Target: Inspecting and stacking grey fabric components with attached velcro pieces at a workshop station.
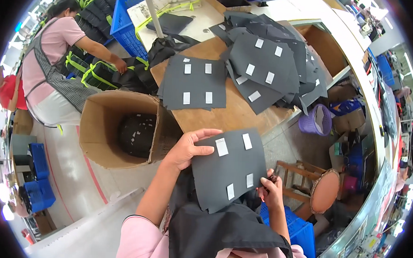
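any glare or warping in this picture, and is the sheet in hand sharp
Head view: the fisheye bows the white worktop and leaves the corners black; head view: a light at the left rim is blown out; head view: the dark sheet looks fairly sharp, its white patches distinct.

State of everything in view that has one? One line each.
Held panel: tilted, four white patches facing up
Left hand: gripping panel's upper-left edge
Right hand: closed on small dark item, thumb at panel edge
Left panel stack: fairly neat
Right panel pile: loose, spread
Cardboard box: open, dark contents inside
Purple basket: open, something pale inside
Black bundles: tied with lime-green straps
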Motion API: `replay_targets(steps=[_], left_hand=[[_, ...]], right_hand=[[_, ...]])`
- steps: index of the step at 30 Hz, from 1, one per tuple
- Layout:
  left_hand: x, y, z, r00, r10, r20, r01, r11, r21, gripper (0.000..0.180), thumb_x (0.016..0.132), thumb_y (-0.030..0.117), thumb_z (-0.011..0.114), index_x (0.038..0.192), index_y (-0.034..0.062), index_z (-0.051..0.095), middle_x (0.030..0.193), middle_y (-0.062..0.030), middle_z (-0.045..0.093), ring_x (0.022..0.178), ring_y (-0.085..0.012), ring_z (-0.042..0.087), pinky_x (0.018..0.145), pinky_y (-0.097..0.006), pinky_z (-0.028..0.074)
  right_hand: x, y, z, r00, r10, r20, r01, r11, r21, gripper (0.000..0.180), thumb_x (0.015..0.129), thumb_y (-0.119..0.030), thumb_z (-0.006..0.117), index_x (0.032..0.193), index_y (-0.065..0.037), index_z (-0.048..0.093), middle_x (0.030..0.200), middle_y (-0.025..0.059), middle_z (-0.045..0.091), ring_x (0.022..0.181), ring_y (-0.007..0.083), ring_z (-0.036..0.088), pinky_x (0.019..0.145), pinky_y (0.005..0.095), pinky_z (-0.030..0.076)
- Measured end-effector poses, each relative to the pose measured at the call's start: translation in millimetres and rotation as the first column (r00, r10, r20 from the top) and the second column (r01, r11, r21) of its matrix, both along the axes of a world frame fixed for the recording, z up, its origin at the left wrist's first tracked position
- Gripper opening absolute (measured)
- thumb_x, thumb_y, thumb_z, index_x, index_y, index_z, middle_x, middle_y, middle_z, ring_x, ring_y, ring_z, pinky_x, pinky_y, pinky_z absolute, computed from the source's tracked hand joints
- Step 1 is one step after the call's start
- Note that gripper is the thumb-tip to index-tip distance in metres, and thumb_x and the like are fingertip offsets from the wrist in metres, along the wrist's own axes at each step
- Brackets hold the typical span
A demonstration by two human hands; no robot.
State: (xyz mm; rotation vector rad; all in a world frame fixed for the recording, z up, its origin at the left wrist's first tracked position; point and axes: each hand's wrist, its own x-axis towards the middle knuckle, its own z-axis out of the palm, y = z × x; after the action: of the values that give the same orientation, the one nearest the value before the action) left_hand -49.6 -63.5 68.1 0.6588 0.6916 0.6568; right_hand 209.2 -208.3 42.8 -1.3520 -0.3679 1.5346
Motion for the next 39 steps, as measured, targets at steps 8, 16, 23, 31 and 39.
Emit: replay_targets(steps=[8, 16, 23, 31, 39], left_hand=[[20, -5, 21, 0.93, 0.081, -0.359, 0.021, 0.962, 0.272, 0.03, 0.079, 0.0, 0.057, 0.109, -0.0007, 0.057, 0.102, -0.0052, 0.061, 0.089, -0.0101, 0.056, 0.082, -0.025, 0.045], [35, -7, 37, 0.881, 0.204, -0.427, 0.076, 0.83, 0.553, 0.039, 0.077, 0.001, 0.057, 0.116, -0.0003, 0.054, 0.11, -0.0062, 0.058, 0.101, -0.0137, 0.053, 0.09, -0.027, 0.04], [43, -7, 48, 0.908, 0.098, -0.406, 0.108, 0.885, 0.454, 0.043, 0.076, 0.001, 0.056, 0.119, -0.0001, 0.052, 0.113, -0.0068, 0.057, 0.102, -0.0148, 0.052, 0.092, -0.028, 0.038], [44, -2, 51, 0.909, 0.027, -0.416, 0.181, 0.873, 0.452, 0.045, 0.075, -0.001, 0.055, 0.119, -0.0006, 0.05, 0.117, -0.0075, 0.054, 0.101, -0.0148, 0.052, 0.092, -0.029, 0.038], [48, -2, 51, 0.903, 0.01, -0.429, 0.216, 0.853, 0.475, 0.044, 0.075, -0.001, 0.055, 0.119, -0.0003, 0.05, 0.118, -0.008, 0.054, 0.107, -0.0157, 0.05, 0.094, -0.03, 0.037]], right_hand=[[-21, 45, 46, 0.395, -0.234, 0.888, -0.321, 0.871, 0.372, 0.008, 0.078, -0.001, 0.063, 0.083, -0.001, 0.057, 0.069, 0.0056, 0.051, 0.056, 0.0138, 0.047, 0.051, 0.0252, 0.038], [-38, 78, 62, 0.391, -0.019, 0.92, -0.544, 0.802, 0.248, 0.029, 0.071, -0.009, 0.069, 0.097, -0.008, 0.056, 0.083, 0.0065, 0.054, 0.063, 0.0218, 0.059, 0.056, 0.032, 0.047], [-22, 91, 67, 0.164, -0.221, 0.962, -0.705, 0.656, 0.27, 0.027, 0.067, -0.013, 0.071, 0.092, -0.01, 0.06, 0.076, 0.0045, 0.053, 0.058, 0.0239, 0.056, 0.052, 0.0332, 0.043], [-14, 98, 78, 0.117, -0.271, 0.955, -0.789, 0.558, 0.255, 0.026, 0.065, -0.011, 0.07, 0.09, -0.011, 0.062, 0.075, 0.0018, 0.054, 0.061, 0.0201, 0.056, 0.055, 0.0313, 0.044], [-7, 97, 82, 0.127, -0.279, 0.952, -0.778, 0.567, 0.27, 0.023, 0.066, -0.013, 0.071, 0.087, -0.012, 0.064, 0.074, 0.0, 0.055, 0.061, 0.0171, 0.055, 0.055, 0.0289, 0.042]])
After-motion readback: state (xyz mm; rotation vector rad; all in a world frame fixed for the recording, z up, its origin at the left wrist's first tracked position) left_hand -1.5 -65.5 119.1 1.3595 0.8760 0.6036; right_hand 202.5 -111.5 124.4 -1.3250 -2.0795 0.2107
